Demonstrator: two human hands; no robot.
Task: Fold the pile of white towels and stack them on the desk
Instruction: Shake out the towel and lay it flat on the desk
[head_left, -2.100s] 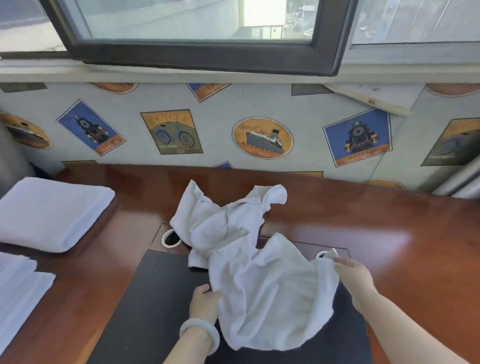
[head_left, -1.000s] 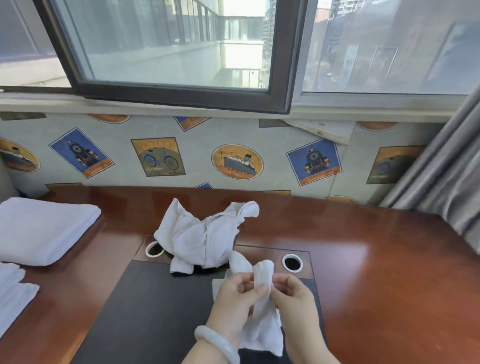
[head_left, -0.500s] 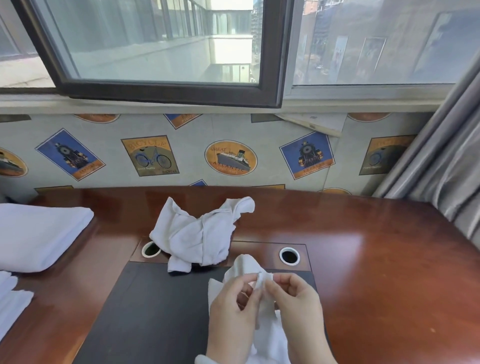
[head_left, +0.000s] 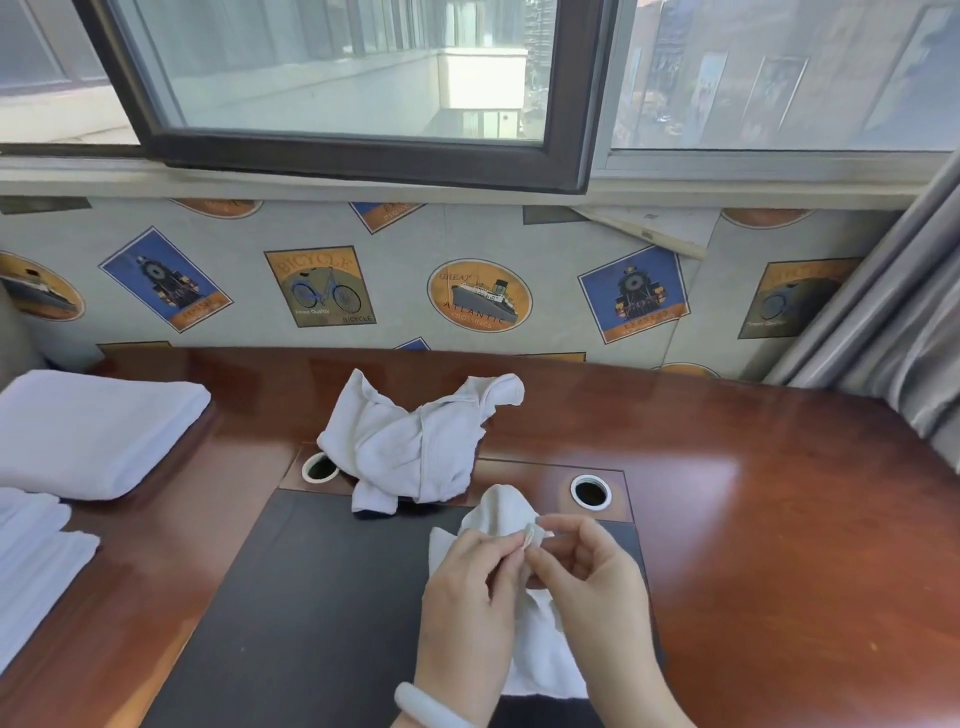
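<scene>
While left hand (head_left: 467, 608) and right hand (head_left: 597, 587) pinch a towel (head_left: 540, 654), the desk (head_left: 779, 519) gleams beneath a window (head_left: 363, 153).

Legible words are found only on vintage-style emblems printed on the wall covering (head_left: 249, 244); a brown bicycle panel (head_left: 319, 286) is headed "BICYCLE", with "Finest Quality" and a second "BICYCLE" beneath; an orange steamship oval (head_left: 479, 295) is lettered "GREAT" above and "ATLANTIC" below, with a smaller line under it too blurred to read; the orange strip on a blue locomotive panel (head_left: 635, 293) appears to read "EXPRESS"; "Finest Quality" is repeated on a shaded panel (head_left: 789, 299) at far right.
</scene>
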